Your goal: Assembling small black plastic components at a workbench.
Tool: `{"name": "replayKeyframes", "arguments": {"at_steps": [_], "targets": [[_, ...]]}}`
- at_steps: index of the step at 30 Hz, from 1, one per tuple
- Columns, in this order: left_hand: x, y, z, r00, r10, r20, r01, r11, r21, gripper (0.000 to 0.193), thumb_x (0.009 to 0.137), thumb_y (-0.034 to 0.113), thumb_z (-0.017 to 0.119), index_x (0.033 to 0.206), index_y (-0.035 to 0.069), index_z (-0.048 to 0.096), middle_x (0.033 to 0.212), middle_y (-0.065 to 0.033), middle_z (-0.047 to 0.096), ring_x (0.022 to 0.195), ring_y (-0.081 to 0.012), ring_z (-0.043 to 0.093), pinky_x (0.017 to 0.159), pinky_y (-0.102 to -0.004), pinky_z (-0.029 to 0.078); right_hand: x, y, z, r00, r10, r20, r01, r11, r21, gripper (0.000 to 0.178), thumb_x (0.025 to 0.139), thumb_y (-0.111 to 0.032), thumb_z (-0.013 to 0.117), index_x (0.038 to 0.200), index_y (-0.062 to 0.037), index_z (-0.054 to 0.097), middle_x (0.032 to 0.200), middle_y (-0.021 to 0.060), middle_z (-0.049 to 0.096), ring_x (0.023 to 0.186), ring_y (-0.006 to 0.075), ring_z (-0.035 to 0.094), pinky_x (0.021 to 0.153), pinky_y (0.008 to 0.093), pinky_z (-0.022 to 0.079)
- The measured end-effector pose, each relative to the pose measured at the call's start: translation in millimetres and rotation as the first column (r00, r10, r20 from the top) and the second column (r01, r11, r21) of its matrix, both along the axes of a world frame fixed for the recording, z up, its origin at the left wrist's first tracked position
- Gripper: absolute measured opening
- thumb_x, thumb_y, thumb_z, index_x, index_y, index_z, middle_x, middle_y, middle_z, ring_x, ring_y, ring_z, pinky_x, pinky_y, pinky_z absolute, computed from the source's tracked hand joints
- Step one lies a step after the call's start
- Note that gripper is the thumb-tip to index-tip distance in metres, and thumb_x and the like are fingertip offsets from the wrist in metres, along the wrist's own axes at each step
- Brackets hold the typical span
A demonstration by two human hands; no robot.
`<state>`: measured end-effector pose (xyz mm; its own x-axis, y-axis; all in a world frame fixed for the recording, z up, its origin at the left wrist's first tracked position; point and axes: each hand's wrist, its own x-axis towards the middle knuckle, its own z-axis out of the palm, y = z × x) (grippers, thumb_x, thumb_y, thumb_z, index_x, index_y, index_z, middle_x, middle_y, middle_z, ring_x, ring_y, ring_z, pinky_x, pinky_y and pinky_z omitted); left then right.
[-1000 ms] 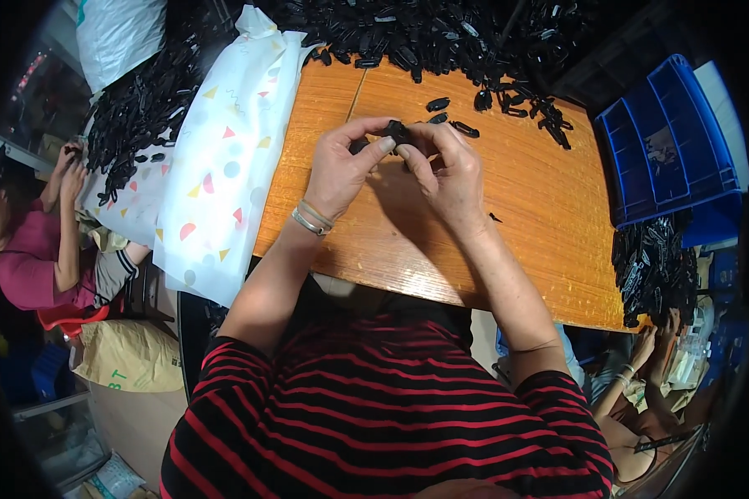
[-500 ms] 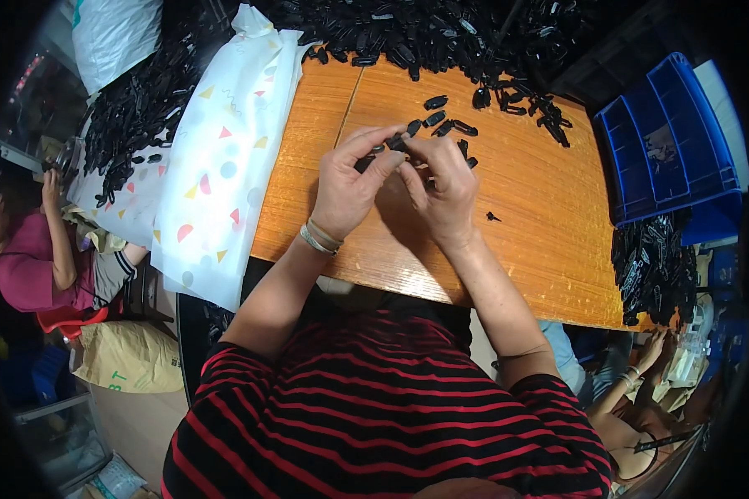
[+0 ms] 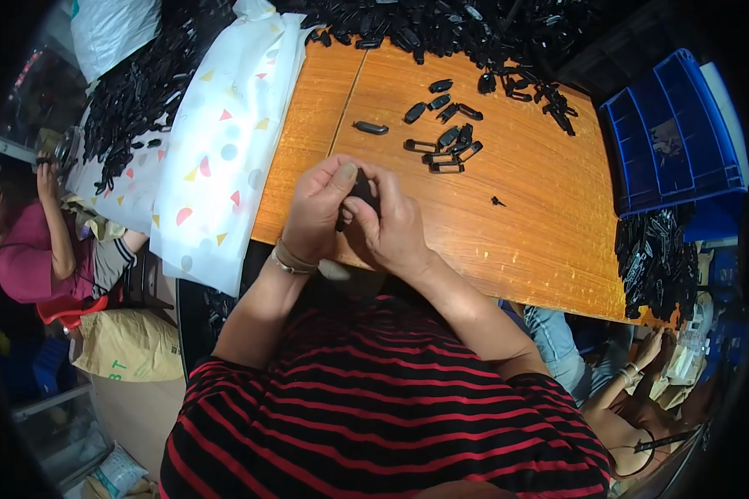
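Note:
My left hand point(image 3: 314, 209) and my right hand point(image 3: 389, 226) meet close to the table's near edge. Both are closed around a small black plastic part point(image 3: 364, 190), pinched between thumbs and fingers. Much of it is hidden, so its exact kind does not show. Just beyond the hands lies a long, rounded black piece point(image 3: 370, 128). To its right several black plastic frames and casings point(image 3: 447, 168) lie loosely grouped on the wooden table point(image 3: 541, 249). A tiny black bit point(image 3: 498, 201) rests alone farther right.
Heaps of black parts point(image 3: 441, 29) cover the far edge, with another pile point(image 3: 653, 266) at the right corner. A blue crate point(image 3: 674, 137) stands at the right. Patterned plastic sheeting point(image 3: 216, 158) runs along the left. Other people point(image 3: 37, 258) sit on both sides.
Both hands have drawn back toward me and to the left, still holding a black part. The long rounded piece and several black frames, previously hidden or absent, now show on the table.

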<state>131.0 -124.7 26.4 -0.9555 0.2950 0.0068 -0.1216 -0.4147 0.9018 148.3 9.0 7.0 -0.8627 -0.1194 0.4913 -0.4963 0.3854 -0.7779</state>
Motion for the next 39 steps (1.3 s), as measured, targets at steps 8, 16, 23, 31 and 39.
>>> {"name": "replayKeyframes", "arguments": {"at_steps": [8,16,23,31,39], "targets": [[85.1,-110.3,-39.9,0.976,0.153,0.153,-0.042,0.827,-0.56,0.027,0.099,0.022,0.048,0.089,0.001,0.063,0.078,-0.0056,0.061,0.072,-0.0125,0.057,0.068,-0.0264,0.046,-5.7,-14.0,-0.7,0.871,0.385,0.306,-0.456,0.866,0.208,0.034,0.082,-0.024,0.071,0.109,-0.0057,0.062,0.076,0.0128,0.064,0.069,0.0323,0.062,0.065,0.0395,0.05],[175.7,-199.2,-100.6,0.901,-0.191,-0.39,-0.429,-0.527,-0.733,0.038,0.079,0.036,0.07,0.098,0.005,0.063,0.088,-0.0159,0.067,0.091,-0.0341,0.061,0.079,-0.0422,0.05,-105.6,22.6,-12.3,0.946,-0.07,-0.318,0.241,0.808,0.538,0.02,0.076,-0.011,0.07,0.092,-0.001,0.065,0.084,0.0128,0.059,0.08,0.0329,0.058,0.07,0.0409,0.049],[75.6,-78.6,31.6,0.865,-0.494,-0.085,0.127,0.381,-0.916,0.015,0.088,0.018,0.061,0.093,0.003,0.064,0.089,-0.0152,0.065,0.086,-0.0333,0.064,0.073,-0.0377,0.05,-91.0,32.2,-17.4,0.964,0.022,-0.265,0.148,0.783,0.604,0.014,0.075,-0.011,0.069,0.081,-0.0017,0.06,0.077,0.0143,0.057,0.077,0.0317,0.058,0.063,0.042,0.048],[-115.7,32.6,14.1,0.438,-0.603,-0.667,-0.55,0.407,-0.729,0.02,0.082,0.008,0.061,0.102,0.008,0.065,0.095,-0.0104,0.057,0.093,-0.0285,0.058,0.075,-0.0365,0.05,-24.8,72.4,-14.0,0.999,0.03,-0.025,-0.01,0.812,0.583,0.01,0.081,-0.008,0.064,0.089,-0.002,0.062,0.088,0.014,0.056,0.073,0.0333,0.06,0.06,0.0422,0.05],[-179.0,54.4,6.2,0.227,-0.878,-0.421,-0.6,0.214,-0.771,0.018,0.078,0.01,0.066,0.096,0.008,0.064,0.101,-0.0081,0.055,0.092,-0.0258,0.059,0.075,-0.0352,0.052,-8.7,92.7,-7.4,0.997,0.073,-0.005,-0.06,0.856,0.513,0.015,0.081,-0.006,0.065,0.095,-0.0024,0.06,0.091,0.013,0.056,0.077,0.0323,0.06,0.065,0.0403,0.051]]}}
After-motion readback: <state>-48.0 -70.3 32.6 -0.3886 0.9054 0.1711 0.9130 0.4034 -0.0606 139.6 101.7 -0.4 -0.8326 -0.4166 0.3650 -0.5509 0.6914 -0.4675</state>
